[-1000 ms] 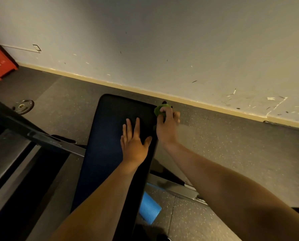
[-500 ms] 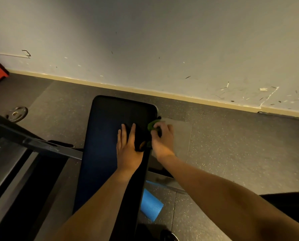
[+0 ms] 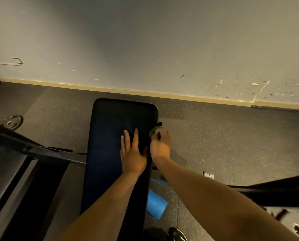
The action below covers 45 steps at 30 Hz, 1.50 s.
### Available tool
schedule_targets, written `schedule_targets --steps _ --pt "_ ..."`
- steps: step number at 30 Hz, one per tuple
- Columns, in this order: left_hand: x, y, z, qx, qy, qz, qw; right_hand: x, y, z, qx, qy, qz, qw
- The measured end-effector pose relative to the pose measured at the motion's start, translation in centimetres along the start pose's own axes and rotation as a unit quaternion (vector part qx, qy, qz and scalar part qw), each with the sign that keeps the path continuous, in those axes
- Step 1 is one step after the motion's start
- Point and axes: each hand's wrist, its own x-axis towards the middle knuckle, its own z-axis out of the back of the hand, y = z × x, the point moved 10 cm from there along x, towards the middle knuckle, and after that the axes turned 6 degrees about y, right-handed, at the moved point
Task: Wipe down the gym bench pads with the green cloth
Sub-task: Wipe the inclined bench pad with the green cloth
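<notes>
A dark blue-black bench pad [image 3: 110,129] runs away from me toward the wall. My left hand [image 3: 133,152] lies flat on its right half, fingers spread. My right hand [image 3: 160,145] is curled over the pad's right side edge, shut on the bunched green cloth [image 3: 153,131]. Only a small green lump of the cloth shows above my fingers.
A black metal bar [image 3: 32,150] crosses at the left in front of the bench. A weight plate [image 3: 13,122] lies on the floor at far left. A blue rolled mat [image 3: 156,204] lies under the bench's right side. Black equipment [image 3: 275,190] reaches in from the right.
My right hand with the cloth slid back along the pad's right edge from near the far corner toward me. The left hand stayed flat on the pad.
</notes>
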Motion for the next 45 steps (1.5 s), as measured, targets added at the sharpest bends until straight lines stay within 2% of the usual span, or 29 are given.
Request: schedule_targets --steps 5,7,9,11,15,17,23,25,30,37,42,45 --pt "-0.9 0.5 -0.4 0.025 0.055 -0.007 0.998 -3.1 -2.7 -0.4 -0.043 0.039 -0.021 0.998" --pt "-1.2 0.5 -0.6 0.025 0.061 -0.002 0.998 -3.6 -2.3 -0.3 -0.101 0.062 -0.003 0.993" --pt "-1.2 0.6 -0.6 0.047 0.059 -0.002 0.997 -2.9 -0.3 0.8 -0.126 0.037 0.041 0.99" --pt "-1.4 1.0 -0.6 0.072 0.057 -0.01 0.996 -1.2 2.6 1.8 -0.094 0.002 0.071 0.993" --pt "-1.6 1.5 -1.1 0.089 0.073 -0.021 0.993 3.4 4.4 1.2 -0.035 -0.046 -0.015 0.998" --pt "-1.8 1.6 -1.0 0.091 0.06 -0.032 0.994 3.6 3.9 0.2 -0.031 -0.061 -0.024 0.997" --pt "-1.8 1.9 -1.1 0.088 0.038 -0.065 0.993 -0.5 1.8 -0.1 -0.055 -0.111 0.08 0.989" --pt "-1.9 2.2 -1.2 0.087 0.034 -0.077 0.993 -1.4 1.0 -0.3 -0.046 -0.105 0.075 0.991" --pt "-2.0 2.8 -1.5 0.088 0.056 -0.087 0.991 -4.0 -3.3 -1.2 -0.004 -0.056 -0.007 0.998" --pt "-2.3 3.3 -1.5 0.069 0.062 -0.115 0.989 -9.0 -8.0 -1.4 -0.01 -0.045 -0.058 0.997" --pt "-2.7 3.3 -1.5 0.088 0.056 -0.116 0.988 -7.0 -5.0 0.0 0.06 -0.063 -0.049 0.995" --pt "-3.6 4.0 -1.8 0.119 0.041 -0.121 0.985 -4.0 -0.7 0.6 0.076 -0.074 0.002 0.994"
